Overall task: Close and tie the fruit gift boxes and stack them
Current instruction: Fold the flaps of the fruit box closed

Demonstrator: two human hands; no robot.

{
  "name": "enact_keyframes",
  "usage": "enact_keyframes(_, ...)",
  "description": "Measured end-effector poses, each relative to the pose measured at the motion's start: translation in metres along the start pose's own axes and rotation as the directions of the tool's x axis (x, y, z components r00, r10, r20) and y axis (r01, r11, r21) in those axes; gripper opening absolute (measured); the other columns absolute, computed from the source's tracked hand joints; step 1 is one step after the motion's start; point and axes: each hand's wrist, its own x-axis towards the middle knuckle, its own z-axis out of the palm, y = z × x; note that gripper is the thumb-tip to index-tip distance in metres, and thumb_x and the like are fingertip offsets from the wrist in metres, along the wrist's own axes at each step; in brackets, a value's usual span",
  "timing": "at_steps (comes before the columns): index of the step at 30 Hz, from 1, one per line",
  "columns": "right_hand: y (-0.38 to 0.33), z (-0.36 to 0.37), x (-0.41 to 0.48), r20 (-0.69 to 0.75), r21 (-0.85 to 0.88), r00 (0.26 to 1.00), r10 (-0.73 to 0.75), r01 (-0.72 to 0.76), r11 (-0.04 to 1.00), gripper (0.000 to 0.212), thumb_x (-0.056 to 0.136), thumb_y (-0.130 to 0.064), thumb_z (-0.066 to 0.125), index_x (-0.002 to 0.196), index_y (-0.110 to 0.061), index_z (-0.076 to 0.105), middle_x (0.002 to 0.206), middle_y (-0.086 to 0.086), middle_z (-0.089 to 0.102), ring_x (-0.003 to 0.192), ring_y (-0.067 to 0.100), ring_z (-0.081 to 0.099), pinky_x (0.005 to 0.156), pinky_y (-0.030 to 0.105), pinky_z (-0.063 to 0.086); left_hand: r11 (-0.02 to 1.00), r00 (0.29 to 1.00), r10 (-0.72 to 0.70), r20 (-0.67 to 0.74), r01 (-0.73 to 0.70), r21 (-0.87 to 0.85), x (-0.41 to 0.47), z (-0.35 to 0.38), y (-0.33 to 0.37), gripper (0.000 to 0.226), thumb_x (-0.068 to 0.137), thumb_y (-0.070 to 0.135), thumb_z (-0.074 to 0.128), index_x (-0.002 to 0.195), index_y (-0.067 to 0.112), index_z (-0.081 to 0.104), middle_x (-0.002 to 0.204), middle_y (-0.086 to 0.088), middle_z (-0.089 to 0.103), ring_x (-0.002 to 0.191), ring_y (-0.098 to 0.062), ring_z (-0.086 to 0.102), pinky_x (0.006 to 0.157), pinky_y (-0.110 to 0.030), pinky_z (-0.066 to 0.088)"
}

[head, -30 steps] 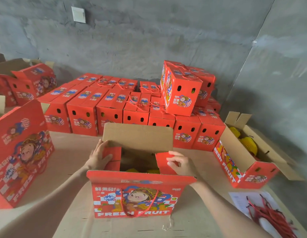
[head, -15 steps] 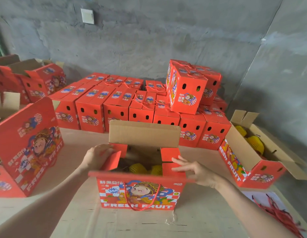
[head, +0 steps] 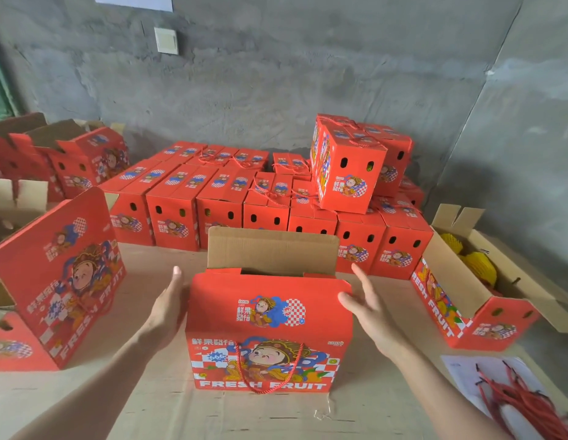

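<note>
At the near right of the surface (head: 117, 404) lies a bundle of red cords (head: 514, 404) on a white sheet of paper (head: 460, 369). In the near middle stands the red fruit gift box (head: 267, 331), with its printed front toward the camera and a red cord handle (head: 270, 369) hanging on this front. Its near flap is folded down over the top, and its far flap (head: 273, 252) stands upright, showing the brown inside.

The two hands are apart, one at each side of this box. The left hand (head: 167, 309) lies flat against the left side with straight fingers. The right hand (head: 368, 309) is beside the upper right corner with spread, straight fingers, and its thumb touches the edge. Neither hand grips anything.

At the left stands an open box (head: 54, 281) with its lid raised. At the right another open box (head: 466, 312) holds yellow fruit (head: 479, 271). Farther back, many closed boxes (head: 197, 198) stand in rows, and one more box (head: 346, 166) is on top of them. Behind is a gray wall (head: 308, 74).
</note>
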Motion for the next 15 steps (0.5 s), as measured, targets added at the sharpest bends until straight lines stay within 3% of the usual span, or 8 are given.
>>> enact_keyframes(2, -0.002, 0.013, 0.002, -0.130, -0.162, 0.983, -0.129, 0.107, 0.981, 0.054, 0.093, -0.010, 0.059, 0.139, -0.029, 0.037, 0.129, -0.021, 0.045, 0.110, -0.009, 0.050, 0.093, 0.014, 0.040, 0.999, 0.998, 0.039, 0.040, -0.040, 0.030, 0.002, 0.003, -0.002, 0.062, 0.088, 0.066, 0.035, 0.109, 0.018, 0.070, 0.103, -0.006, 0.072, 0.094, -0.018, 0.069, 0.083, -0.036, 0.051)
enact_keyframes(5, 0.003, 0.037, -0.002, -0.251, -0.453, 0.907, -0.339, 0.199, 0.869, 0.030, 0.093, -0.002, 0.053, 0.122, -0.010, 0.059, 0.119, -0.001, 0.062, 0.112, 0.011, 0.057, 0.094, 0.016, 0.041, 0.971, 0.978, 0.181, -0.104, -0.161, 0.175, 0.000, 0.015, -0.004, 0.031, 0.093, 0.039, 0.054, 0.123, 0.031, 0.059, 0.103, 0.010, 0.066, 0.090, -0.006, 0.065, 0.068, -0.023, 0.052)
enact_keyframes(7, 0.010, 0.048, -0.004, -0.320, -0.560, 0.826, -0.464, 0.231, 0.796, 0.022, 0.090, 0.005, 0.056, 0.110, 0.001, 0.065, 0.111, 0.012, 0.065, 0.105, 0.025, 0.062, 0.090, 0.023, 0.044, 0.943, 0.954, 0.250, -0.164, -0.201, 0.266, -0.002, 0.022, -0.005, 0.018, 0.097, 0.029, 0.052, 0.111, 0.027, 0.063, 0.099, 0.005, 0.066, 0.084, -0.009, 0.062, 0.062, -0.024, 0.048)
enact_keyframes(9, 0.013, 0.053, -0.003, -0.346, -0.610, 0.772, -0.533, 0.246, 0.753, 0.018, 0.084, 0.009, 0.062, 0.101, 0.005, 0.069, 0.109, 0.019, 0.064, 0.099, 0.028, 0.064, 0.083, 0.030, 0.050, 0.927, 0.939, 0.271, -0.210, -0.196, 0.321, -0.004, 0.026, -0.007, 0.016, 0.097, 0.029, 0.051, 0.093, 0.027, 0.066, 0.089, 0.001, 0.066, 0.076, -0.016, 0.059, 0.058, -0.027, 0.045)
enact_keyframes(11, 0.013, 0.052, -0.001, -0.328, -0.641, 0.764, -0.556, 0.252, 0.725, 0.015, 0.082, 0.007, 0.064, 0.096, 0.006, 0.070, 0.107, 0.019, 0.064, 0.091, 0.026, 0.065, 0.073, 0.031, 0.055, 0.921, 0.933, 0.273, -0.233, -0.183, 0.344, -0.005, 0.026, -0.007, 0.019, 0.096, 0.033, 0.051, 0.084, 0.025, 0.063, 0.081, 0.000, 0.065, 0.071, -0.020, 0.059, 0.055, -0.027, 0.044)
enact_keyframes(15, 0.012, 0.049, -0.002, -0.276, -0.721, 0.751, -0.600, 0.252, 0.646, 0.021, 0.087, -0.009, 0.052, 0.087, 0.002, 0.070, 0.085, 0.010, 0.065, 0.080, 0.027, 0.061, 0.070, 0.033, 0.051, 0.901, 0.917, 0.302, -0.259, -0.186, 0.393, -0.006, 0.026, -0.006, 0.025, 0.093, 0.037, 0.055, 0.079, 0.018, 0.064, 0.077, -0.006, 0.066, 0.069, -0.025, 0.061, 0.056, -0.033, 0.047)
